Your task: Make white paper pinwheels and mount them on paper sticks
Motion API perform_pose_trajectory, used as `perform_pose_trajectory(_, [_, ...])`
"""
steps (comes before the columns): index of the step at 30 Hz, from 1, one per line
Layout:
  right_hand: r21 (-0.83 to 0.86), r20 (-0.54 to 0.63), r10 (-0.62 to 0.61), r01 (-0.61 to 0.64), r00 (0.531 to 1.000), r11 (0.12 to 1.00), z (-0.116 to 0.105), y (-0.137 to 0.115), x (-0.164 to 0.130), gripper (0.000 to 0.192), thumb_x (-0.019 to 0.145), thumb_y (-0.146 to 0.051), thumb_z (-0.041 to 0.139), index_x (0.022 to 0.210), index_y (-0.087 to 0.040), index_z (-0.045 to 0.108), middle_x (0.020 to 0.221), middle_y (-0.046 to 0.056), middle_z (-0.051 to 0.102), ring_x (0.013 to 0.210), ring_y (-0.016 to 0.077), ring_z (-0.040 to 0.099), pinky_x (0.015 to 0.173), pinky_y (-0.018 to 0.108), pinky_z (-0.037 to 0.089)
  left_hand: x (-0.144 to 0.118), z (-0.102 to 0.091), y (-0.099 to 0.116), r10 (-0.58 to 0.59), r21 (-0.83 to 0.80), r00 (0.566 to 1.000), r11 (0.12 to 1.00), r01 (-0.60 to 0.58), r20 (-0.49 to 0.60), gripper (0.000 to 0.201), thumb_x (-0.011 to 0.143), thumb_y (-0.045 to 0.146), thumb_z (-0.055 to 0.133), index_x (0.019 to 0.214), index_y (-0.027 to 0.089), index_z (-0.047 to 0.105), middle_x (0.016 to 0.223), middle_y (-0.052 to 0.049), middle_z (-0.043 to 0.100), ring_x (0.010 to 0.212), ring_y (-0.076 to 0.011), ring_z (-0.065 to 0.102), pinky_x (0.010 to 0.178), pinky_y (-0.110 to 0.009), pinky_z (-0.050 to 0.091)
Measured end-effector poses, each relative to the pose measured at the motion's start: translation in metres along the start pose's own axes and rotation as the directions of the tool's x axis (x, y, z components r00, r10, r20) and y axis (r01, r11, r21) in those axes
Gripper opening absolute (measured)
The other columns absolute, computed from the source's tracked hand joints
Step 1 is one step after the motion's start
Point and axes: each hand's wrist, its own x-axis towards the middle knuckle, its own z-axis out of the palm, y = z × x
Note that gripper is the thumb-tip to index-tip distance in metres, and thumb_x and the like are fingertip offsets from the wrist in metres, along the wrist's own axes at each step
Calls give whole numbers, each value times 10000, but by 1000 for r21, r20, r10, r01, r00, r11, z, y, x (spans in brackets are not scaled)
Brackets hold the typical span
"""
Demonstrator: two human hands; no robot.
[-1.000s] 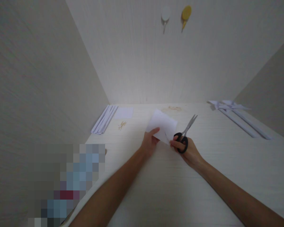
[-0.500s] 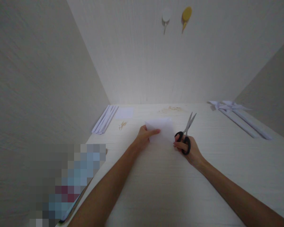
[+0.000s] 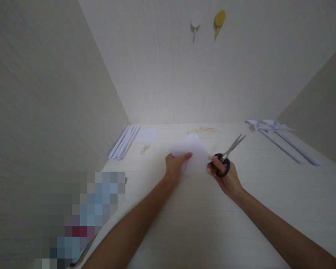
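A square sheet of white paper (image 3: 194, 151) is in front of me, one corner pointing away. My left hand (image 3: 176, 164) grips its left side, thumb on top and fingers underneath. Around the black handles of a pair of scissors (image 3: 230, 151) my right hand (image 3: 224, 173) is closed. The slightly parted blades point up and to the right, away from the sheet. The right fingertips are close to the paper's right corner; whether they pinch it I cannot tell.
Rolled paper sticks (image 3: 124, 142) lie at the left, beside a flat paper sheet (image 3: 147, 134) and several small pins or sticks (image 3: 145, 148). Paper pinwheels (image 3: 271, 126) on sticks lie at the right. A white hook (image 3: 196, 20) and a yellow hook (image 3: 220, 18) are on the back wall.
The paper has turned so that a corner points away from me. My right hand has tilted the scissors further right. My left hand still grips the sheet.
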Motion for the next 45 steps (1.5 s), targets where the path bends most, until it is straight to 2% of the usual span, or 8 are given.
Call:
perform_pose_trajectory(10, [-179, 26, -42, 46, 999, 983, -3, 5, 2, 256, 618, -361, 671, 547, -143, 555, 418, -58, 392, 392, 59, 305, 378, 217, 183, -2, 0, -2, 24, 79, 1000, 997, -23, -1, 346, 433, 208, 761, 738, 106, 633, 725, -64, 671, 612, -173, 608, 630, -327, 494])
perform_pose_trajectory(19, [-49, -43, -25, 23, 999, 999, -2, 4, 3, 212, 626, -302, 669, 561, -148, 539, 471, -50, 448, 426, 58, 351, 403, 208, 227, -8, 2, 3, -104, -74, 988, 991, 114, 117, 306, 480, 176, 735, 759, 114, 624, 757, -59, 668, 674, -171, 608, 683, -322, 486])
perform_pose_trajectory(23, [14, -109, -20, 22, 994, 1000, 1, 0, 2, 213, 591, -292, 685, 549, -159, 524, 455, -67, 429, 407, 53, 343, 394, 207, 235, -8, 1, -1, -69, 1, 987, 998, 69, 144, 346, 491, 181, 735, 816, 118, 633, 843, -76, 673, 749, -185, 612, 737, -340, 483])
perform_pose_trajectory(30, [88, -153, 11, 3, 988, 996, 3, -3, 1, 230, 561, -290, 696, 573, -173, 498, 449, -77, 414, 401, 53, 336, 385, 206, 241, -11, -1, -4, 23, 334, 981, 938, -89, 194, 308, 503, 217, 737, 787, 130, 658, 876, -94, 677, 795, -212, 615, 750, -347, 480])
perform_pose_trajectory(36, [97, -150, 5, 10, 989, 995, 4, -3, 1, 245, 569, -314, 694, 567, -179, 489, 442, -72, 415, 403, 65, 354, 395, 217, 268, -13, -2, -4, -15, 331, 960, 940, -81, 279, 328, 493, 210, 746, 804, 147, 664, 876, -84, 682, 789, -204, 622, 740, -332, 483])
perform_pose_trajectory(39, [143, -130, 4, 14, 991, 990, 2, -2, 2, 274, 599, -362, 675, 533, -169, 491, 430, -66, 418, 383, 53, 344, 378, 205, 248, -12, -2, -4, 1, 326, 974, 942, -77, 226, 351, 483, 214, 750, 812, 134, 657, 889, -94, 677, 792, -204, 620, 734, -326, 484])
perform_pose_trajectory(41, [126, -73, 3, 6, 997, 992, 1, -2, 1, 301, 646, -427, 622, 548, -157, 531, 462, -41, 471, 379, 52, 360, 365, 203, 234, -8, -2, -2, 41, 338, 993, 938, -77, 112, 356, 478, 222, 751, 802, 116, 650, 890, -114, 671, 784, -211, 618, 717, -326, 486])
perform_pose_trajectory(45, [-91, 72, 38, -32, 997, 995, 2, -3, -6, 403, 715, -506, 515, 539, -147, 564, 454, -12, 496, 363, 58, 349, 352, 210, 208, 3, -3, 6, 104, 312, 987, 948, -61, -123, 381, 462, 271, 757, 772, 91, 630, 879, -154, 656, 760, -228, 615, 649, -325, 492])
